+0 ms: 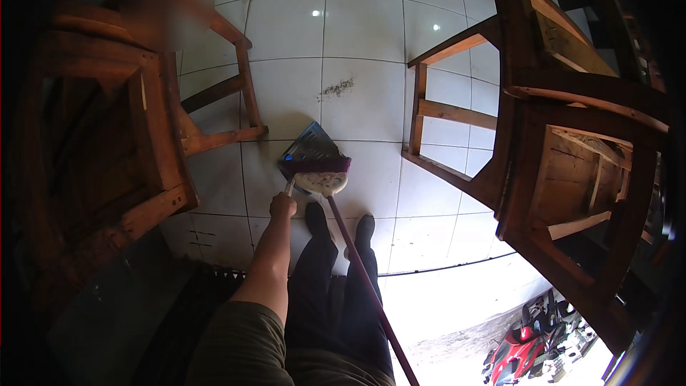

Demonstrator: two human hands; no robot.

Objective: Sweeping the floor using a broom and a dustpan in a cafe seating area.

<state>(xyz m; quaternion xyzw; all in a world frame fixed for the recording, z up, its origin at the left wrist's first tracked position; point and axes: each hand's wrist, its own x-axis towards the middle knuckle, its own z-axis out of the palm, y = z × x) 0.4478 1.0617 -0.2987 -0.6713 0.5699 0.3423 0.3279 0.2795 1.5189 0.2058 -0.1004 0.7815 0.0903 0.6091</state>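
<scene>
My left hand [283, 206] grips the short handle of a dustpan [311, 142], which rests on the white tiled floor just ahead of my feet. A blue bit [289, 157] lies inside the pan. Across the pan sits a broom head [321, 179] with dark purple bristles and a pale, worn top. Its long reddish stick [370, 284] slants down to the bottom edge of the view. My right hand is out of view. Farther ahead, a small patch of dark dirt [338, 88] is spread on a tile.
Upturned wooden chairs stand on both sides, with a frame on the left [155, 134] and a larger stack on the right [514, 112]. Behind me at lower right, a red motorcycle [517, 351] stands outside in bright light, past the floor's edge [445, 267].
</scene>
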